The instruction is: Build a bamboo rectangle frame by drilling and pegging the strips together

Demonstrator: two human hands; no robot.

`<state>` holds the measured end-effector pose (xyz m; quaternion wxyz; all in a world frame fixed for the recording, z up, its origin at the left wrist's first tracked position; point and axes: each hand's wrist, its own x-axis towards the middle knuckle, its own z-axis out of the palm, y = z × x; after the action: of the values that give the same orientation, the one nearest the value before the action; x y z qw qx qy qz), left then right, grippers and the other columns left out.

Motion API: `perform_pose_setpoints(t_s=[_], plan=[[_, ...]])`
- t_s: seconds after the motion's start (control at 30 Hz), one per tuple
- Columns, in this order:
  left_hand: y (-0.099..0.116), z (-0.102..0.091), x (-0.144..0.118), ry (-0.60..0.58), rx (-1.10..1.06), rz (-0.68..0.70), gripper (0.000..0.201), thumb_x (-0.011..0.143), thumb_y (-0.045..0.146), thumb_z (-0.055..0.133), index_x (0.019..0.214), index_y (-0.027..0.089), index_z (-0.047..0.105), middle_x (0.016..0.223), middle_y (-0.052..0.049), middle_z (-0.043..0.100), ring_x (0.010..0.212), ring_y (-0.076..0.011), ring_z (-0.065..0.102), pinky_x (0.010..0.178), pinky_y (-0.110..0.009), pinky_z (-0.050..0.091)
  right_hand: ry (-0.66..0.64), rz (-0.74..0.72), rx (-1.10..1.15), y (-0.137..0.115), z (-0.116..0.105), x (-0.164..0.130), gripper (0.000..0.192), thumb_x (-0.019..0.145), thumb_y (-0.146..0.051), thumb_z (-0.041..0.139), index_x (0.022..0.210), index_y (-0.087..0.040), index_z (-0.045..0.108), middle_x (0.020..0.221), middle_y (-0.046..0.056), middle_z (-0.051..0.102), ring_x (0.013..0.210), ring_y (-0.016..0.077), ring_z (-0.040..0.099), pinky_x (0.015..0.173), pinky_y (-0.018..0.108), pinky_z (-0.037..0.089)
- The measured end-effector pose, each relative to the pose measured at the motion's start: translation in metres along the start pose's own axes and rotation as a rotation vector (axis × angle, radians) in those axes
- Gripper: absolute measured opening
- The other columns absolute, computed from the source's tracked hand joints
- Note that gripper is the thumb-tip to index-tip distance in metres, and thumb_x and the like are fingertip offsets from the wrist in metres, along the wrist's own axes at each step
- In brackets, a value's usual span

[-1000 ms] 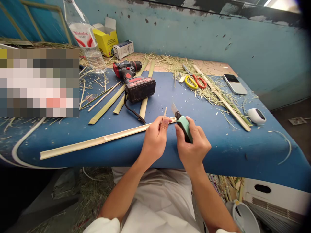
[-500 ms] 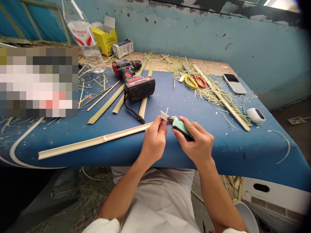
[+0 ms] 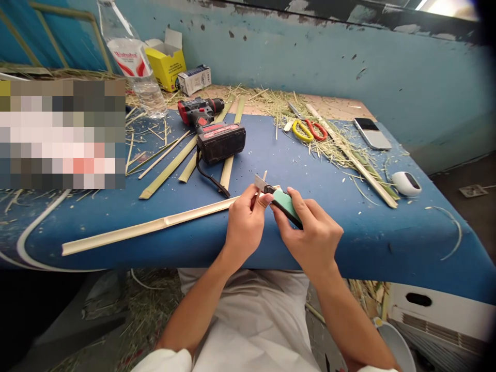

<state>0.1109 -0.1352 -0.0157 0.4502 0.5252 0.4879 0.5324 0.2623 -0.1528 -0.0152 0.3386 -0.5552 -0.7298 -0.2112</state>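
My left hand (image 3: 245, 222) pinches a thin bamboo sliver (image 3: 263, 179) that sticks up between its fingertips. My right hand (image 3: 310, 232) grips a green utility knife (image 3: 284, 202), and its blade (image 3: 260, 183) rests against the sliver just above my left fingers. Both hands hover over the near edge of the blue table (image 3: 349, 227). A long pale bamboo strip (image 3: 147, 227) lies on the table and runs left from under my left hand.
A red and black cordless drill (image 3: 213, 129) lies on several bamboo strips (image 3: 170, 166) behind my hands. Yellow and red scissors (image 3: 306, 129), a phone (image 3: 372, 133), a white mouse (image 3: 406, 183), a plastic bottle (image 3: 135, 62) and a yellow box (image 3: 167, 58) stand farther back among shavings.
My right hand has tilted the knife from upright to lying leftward, bringing the blade against the sliver. My left hand has barely moved.
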Motion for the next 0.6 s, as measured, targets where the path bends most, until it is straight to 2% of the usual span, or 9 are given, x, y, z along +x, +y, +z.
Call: perform_pose_setpoints(t_s=[0.17, 0.33, 0.6], plan=[[0.000, -0.001, 0.001, -0.024, -0.083, -0.034, 0.048, 0.102, 0.064, 0.061, 0.082, 0.020, 0.054, 0.068, 0.004, 0.037, 0.062, -0.0107, 0.028, 0.056, -0.027, 0.024, 0.052, -0.013, -0.044, -0.002, 0.003, -0.001, 0.042, 0.097, -0.044, 0.077, 0.130, -0.018, 0.075, 0.081, 0.001, 0.074, 0.069, 0.0146, 0.068, 0.069, 0.028, 0.045], [0.001, -0.001, 0.003, -0.017, -0.148, -0.047, 0.051, 0.097, 0.065, 0.067, 0.078, 0.020, 0.051, 0.069, 0.005, 0.030, 0.061, -0.0099, 0.025, 0.056, -0.027, 0.022, 0.064, 0.015, -0.035, -0.004, 0.004, 0.000, 0.042, 0.097, -0.043, 0.077, 0.130, -0.018, 0.074, 0.084, 0.001, 0.075, 0.070, 0.0142, 0.068, 0.068, 0.027, 0.046], [0.004, 0.000, 0.003, -0.007, -0.144, -0.008, 0.055, 0.099, 0.064, 0.066, 0.073, 0.020, 0.043, 0.070, 0.004, 0.034, 0.065, -0.0103, 0.026, 0.057, -0.027, 0.023, 0.055, 0.073, -0.053, -0.011, 0.005, -0.002, 0.042, 0.098, -0.043, 0.075, 0.132, -0.019, 0.073, 0.085, 0.001, 0.076, 0.073, 0.0142, 0.070, 0.068, 0.027, 0.044]])
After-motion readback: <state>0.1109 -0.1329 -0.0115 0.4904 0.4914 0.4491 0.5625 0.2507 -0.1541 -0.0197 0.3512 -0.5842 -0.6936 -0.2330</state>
